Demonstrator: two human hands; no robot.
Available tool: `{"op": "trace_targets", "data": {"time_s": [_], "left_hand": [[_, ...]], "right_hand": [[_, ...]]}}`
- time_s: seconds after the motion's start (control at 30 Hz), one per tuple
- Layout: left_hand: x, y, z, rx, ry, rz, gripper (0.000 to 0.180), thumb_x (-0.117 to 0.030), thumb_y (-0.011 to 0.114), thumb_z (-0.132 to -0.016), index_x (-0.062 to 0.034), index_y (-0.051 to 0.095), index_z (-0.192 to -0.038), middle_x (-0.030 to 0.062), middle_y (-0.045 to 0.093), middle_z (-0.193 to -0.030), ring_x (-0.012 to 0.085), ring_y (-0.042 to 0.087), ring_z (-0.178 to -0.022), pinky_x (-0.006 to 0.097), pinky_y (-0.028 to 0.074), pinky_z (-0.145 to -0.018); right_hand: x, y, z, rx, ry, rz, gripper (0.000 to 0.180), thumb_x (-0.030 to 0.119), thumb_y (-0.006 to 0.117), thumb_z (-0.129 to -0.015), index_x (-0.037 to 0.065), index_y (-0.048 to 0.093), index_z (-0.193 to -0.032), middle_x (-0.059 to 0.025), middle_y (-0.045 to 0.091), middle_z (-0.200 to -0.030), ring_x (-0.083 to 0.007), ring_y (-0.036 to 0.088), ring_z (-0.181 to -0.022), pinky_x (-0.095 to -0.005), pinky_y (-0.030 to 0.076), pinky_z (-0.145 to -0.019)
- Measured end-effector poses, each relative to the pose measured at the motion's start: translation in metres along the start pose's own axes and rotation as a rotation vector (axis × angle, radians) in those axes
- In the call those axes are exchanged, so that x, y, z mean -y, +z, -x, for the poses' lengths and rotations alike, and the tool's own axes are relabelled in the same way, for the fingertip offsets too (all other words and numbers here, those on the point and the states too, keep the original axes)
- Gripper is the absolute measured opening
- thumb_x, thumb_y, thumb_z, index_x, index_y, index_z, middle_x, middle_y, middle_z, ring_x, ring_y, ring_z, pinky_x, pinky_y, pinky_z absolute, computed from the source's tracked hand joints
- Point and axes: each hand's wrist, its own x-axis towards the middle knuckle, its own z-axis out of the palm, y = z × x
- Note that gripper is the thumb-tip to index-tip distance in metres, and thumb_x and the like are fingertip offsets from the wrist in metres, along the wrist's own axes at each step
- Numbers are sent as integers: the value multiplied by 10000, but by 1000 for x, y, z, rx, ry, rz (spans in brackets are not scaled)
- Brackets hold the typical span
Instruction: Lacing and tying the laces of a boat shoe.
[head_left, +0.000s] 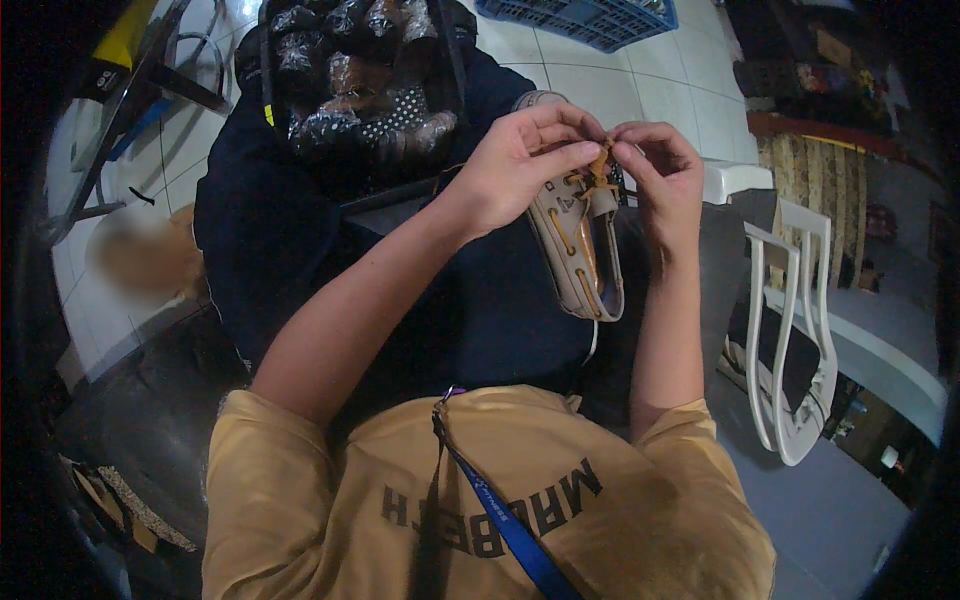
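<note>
A beige boat shoe (pixel 572 262) with tan lacing along its side rests over my lap, its heel end toward me. Above its front part, a tan leather lace (pixel 602 168) rises between my hands. My left hand (pixel 530 155) reaches it from the left, thumb and fingers closed in a pinch on the lace. From the right, my right hand (pixel 665 178) also pinches the lace, with thumb and forefinger pressed together. The fingertips of both hands nearly meet, and the lace ends between them are partly hidden. The toe of the shoe is mostly covered by my left hand.
Ahead to the left stands a dark crate (pixel 462 60) with several plastic-wrapped items. A blue plastic crate (pixel 590 22) sits on the tiled floor farther off. White plastic chair (pixel 790 340) at right; a metal frame (pixel 150 75) at far left. A blurred tan patch (pixel 135 255) lies left.
</note>
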Motion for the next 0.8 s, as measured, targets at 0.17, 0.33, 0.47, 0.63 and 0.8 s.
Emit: {"op": "trace_targets", "data": {"time_s": [0.17,0.33,0.47,0.63,0.8], "left_hand": [[-2,-1,0,15,-17,-17,192,-90,662,-1037,-14,649,-1213,48,719,-1117,118,664,-1088,297,511,-1005],[-4,-1,-1,32,6,-10,196,-82,655,-1040,-20,637,-1224,42,714,-1126,125,666,-1093,304,512,-1009],[-1,-2,-2,65,7,5,208,-74,654,-1038,-22,628,-1237,41,704,-1155,126,658,-1112,314,507,-1026],[-3,-2,-1,68,16,-30,220,-71,657,-1035,-22,626,-1247,44,695,-1185,124,647,-1138,319,501,-1040],[-5,-2,-1,79,-11,-23,224,-93,697,-1018,-49,627,-1226,5,674,-1168,113,640,-1158,311,485,-1068]], "right_hand": [[5,-6,-3,-22,118,-21,345,-42,794,-884,-23,655,-1199,-143,779,-1063,-191,744,-980,-328,595,-906],[3,-15,-5,42,113,-36,375,-29,800,-882,-12,647,-1224,-149,786,-1058,-189,748,-964,-323,594,-901],[5,-16,-8,97,96,-39,376,-33,787,-890,-13,639,-1234,-151,784,-1059,-186,747,-960,-323,597,-884],[4,-14,-8,96,88,-58,358,-52,765,-891,-15,628,-1220,-144,776,-1061,-181,741,-952,-320,596,-874],[7,-1,-3,-1,72,19,325,-80,733,-886,-16,622,-1184,-114,751,-1048,-167,726,-986,-304,580,-895]]}}
